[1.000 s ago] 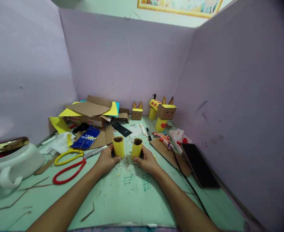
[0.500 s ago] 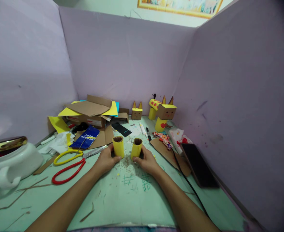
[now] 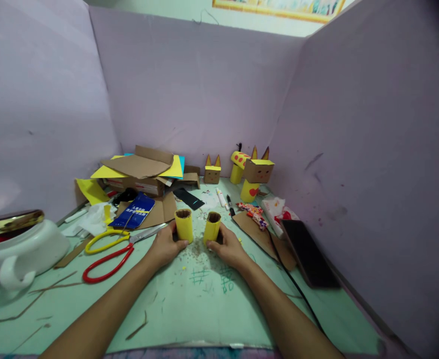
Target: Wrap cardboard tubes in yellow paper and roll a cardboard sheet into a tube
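Observation:
Two short yellow tubes with brown cardboard insides stand side by side on the pale green table, a narrow gap between them. My left hand [image 3: 167,244] is closed round the lower part of the left yellow tube [image 3: 184,228], thumb at its base. Round the right yellow tube [image 3: 212,229], which leans slightly, my right hand [image 3: 229,245] is closed in the same way. Both tubes have their open ends upward. Brown crumbs [image 3: 197,248] lie between and in front of them. Scissors [image 3: 131,244] with one yellow and one red handle lie left of my left hand.
Left: a white pot [image 3: 28,249], a blue packet [image 3: 135,212] and stacked cardboard [image 3: 140,165]. Behind: a small cardboard cat head [image 3: 212,174] and a yellow spotted figure [image 3: 258,172]. Right: a phone [image 3: 309,254], a black cable [image 3: 297,286] and a cardboard piece [image 3: 260,234]. Lilac panels enclose the table.
The view has shifted slightly, so everything sits a few pixels over. Both hands keep the same hold on the tubes, which stay in place on the table.

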The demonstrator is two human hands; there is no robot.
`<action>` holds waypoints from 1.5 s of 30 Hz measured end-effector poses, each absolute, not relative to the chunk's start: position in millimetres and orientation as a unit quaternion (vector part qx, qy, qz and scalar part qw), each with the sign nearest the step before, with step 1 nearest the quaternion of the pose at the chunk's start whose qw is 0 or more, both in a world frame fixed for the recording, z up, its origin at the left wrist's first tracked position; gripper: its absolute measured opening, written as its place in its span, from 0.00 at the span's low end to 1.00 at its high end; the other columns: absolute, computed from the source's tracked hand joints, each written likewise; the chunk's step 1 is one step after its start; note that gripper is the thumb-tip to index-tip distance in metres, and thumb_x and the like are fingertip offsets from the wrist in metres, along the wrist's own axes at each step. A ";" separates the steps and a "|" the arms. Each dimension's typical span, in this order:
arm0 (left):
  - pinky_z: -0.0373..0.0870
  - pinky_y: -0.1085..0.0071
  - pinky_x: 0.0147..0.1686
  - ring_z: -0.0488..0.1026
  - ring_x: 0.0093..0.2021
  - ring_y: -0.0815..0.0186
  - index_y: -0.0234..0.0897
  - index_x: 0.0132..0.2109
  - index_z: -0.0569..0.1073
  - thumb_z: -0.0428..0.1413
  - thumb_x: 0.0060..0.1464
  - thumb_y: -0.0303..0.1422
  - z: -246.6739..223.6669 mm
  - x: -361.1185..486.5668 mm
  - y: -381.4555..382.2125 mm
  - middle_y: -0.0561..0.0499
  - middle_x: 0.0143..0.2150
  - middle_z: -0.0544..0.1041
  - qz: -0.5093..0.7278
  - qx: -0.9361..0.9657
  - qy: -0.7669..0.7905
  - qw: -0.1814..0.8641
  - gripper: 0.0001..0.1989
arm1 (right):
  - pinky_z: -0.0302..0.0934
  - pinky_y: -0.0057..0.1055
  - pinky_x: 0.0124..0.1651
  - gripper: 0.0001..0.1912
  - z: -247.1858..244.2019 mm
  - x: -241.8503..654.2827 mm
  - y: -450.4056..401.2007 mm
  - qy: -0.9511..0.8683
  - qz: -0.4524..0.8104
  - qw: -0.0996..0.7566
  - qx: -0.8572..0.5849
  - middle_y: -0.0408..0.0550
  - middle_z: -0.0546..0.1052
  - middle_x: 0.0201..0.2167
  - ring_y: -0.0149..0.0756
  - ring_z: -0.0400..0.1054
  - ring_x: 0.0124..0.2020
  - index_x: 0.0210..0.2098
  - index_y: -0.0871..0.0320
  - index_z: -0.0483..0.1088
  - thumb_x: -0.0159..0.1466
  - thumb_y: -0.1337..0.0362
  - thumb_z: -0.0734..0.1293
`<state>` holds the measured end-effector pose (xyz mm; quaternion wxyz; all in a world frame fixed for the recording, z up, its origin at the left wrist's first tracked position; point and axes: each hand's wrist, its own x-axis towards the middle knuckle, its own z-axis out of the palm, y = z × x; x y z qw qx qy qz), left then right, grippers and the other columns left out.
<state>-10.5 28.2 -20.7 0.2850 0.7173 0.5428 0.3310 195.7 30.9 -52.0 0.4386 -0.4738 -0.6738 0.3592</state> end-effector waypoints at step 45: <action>0.71 0.57 0.45 0.72 0.47 0.61 0.35 0.51 0.68 0.54 0.58 0.38 -26.1 -9.5 25.5 0.47 0.50 0.72 0.316 0.732 0.493 0.349 0.16 | 0.59 0.39 0.50 0.19 -42.0 192.6 22.7 -0.663 0.421 0.480 -0.390 0.47 0.75 0.40 0.42 0.66 0.43 0.41 0.59 0.71 0.48 0.69 0.69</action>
